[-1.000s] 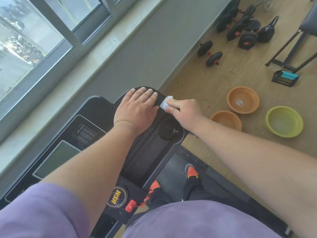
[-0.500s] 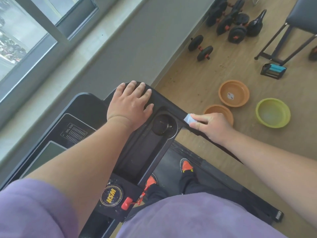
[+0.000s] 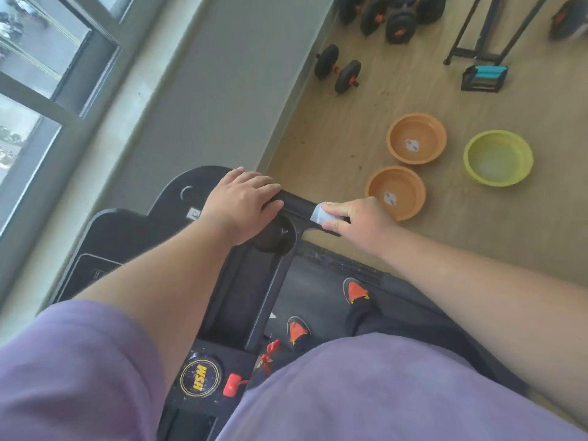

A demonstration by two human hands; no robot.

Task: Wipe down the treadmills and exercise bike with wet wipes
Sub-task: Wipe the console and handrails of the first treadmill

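I stand on a black treadmill, its console (image 3: 133, 237) in front of me. My left hand (image 3: 245, 203) rests flat on the console's right end, fingers straight, partly over the round cup holder (image 3: 276, 237). My right hand (image 3: 353, 221) grips a folded white wet wipe (image 3: 319, 213) wrapped round the black right handrail (image 3: 296, 202), just right of my left hand. The rail under my right hand is hidden.
Two orange basins (image 3: 416, 138) (image 3: 396, 190) and a yellow-green basin (image 3: 498, 157) sit on the wooden floor to the right. Dumbbells (image 3: 339, 70) lie near the grey wall. A red safety clip (image 3: 234, 385) hangs by the console badge. My orange shoes (image 3: 356, 291) are on the belt.
My right hand slid the wipe from the console corner out along the handrail, then back a little toward my left hand. The view tilted left; my left hand stayed on the console.
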